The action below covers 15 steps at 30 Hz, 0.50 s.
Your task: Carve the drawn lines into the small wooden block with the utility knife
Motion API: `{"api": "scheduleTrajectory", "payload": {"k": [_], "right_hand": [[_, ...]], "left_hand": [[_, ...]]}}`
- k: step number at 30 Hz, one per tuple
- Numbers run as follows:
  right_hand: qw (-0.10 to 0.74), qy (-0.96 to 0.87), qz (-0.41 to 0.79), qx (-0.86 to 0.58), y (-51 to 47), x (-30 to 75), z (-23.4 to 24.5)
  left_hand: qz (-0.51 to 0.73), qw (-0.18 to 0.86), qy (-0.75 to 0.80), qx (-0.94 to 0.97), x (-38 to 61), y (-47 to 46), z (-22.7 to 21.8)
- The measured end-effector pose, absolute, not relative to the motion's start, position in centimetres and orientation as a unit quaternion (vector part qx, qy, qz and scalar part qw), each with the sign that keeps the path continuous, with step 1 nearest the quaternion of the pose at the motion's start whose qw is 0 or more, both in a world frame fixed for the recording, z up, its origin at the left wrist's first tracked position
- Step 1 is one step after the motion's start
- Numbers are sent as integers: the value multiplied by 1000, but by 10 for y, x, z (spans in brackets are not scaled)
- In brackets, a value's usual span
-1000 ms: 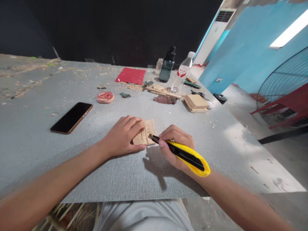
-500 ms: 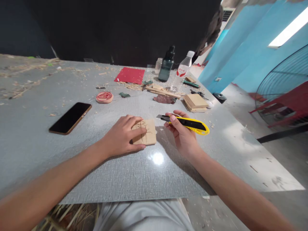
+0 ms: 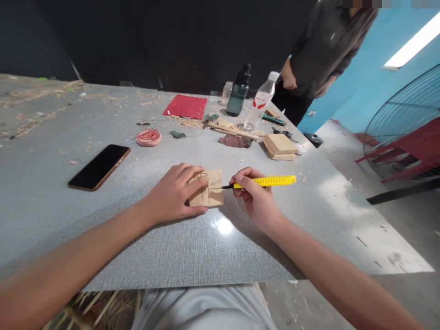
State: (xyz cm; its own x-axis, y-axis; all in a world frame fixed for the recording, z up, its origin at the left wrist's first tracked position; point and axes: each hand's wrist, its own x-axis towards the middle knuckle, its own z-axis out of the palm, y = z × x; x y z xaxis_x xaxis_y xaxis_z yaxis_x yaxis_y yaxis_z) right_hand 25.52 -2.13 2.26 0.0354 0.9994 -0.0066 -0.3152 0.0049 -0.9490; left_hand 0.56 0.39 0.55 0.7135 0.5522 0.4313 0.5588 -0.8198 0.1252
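A black phone lay face up on the grey surface, well apart from a round red-stamped disc farther back. Near the far edge sat a red sheet, a dark green bottle and a clear water bottle, with a stack of wooden boards nearer. A person in dark clothes stood at the far right corner.

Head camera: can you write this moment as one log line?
left hand: pressing wood block | right hand: holding yellow knife, blade at block edge

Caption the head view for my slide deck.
Left hand pins a wood block; right hand holds a yellow knife at its edge.
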Motion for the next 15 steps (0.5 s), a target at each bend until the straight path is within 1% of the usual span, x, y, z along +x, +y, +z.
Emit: {"api": "scheduleTrajectory", "payload": {"k": [7, 15], "right_hand": [[551, -440, 550, -447, -22, 253, 21], [560, -433, 536, -460, -18, 258, 20]], "left_hand": [[-244, 2, -293, -925, 6, 3, 5], [-252, -5, -291, -923, 5, 3, 3]]}}
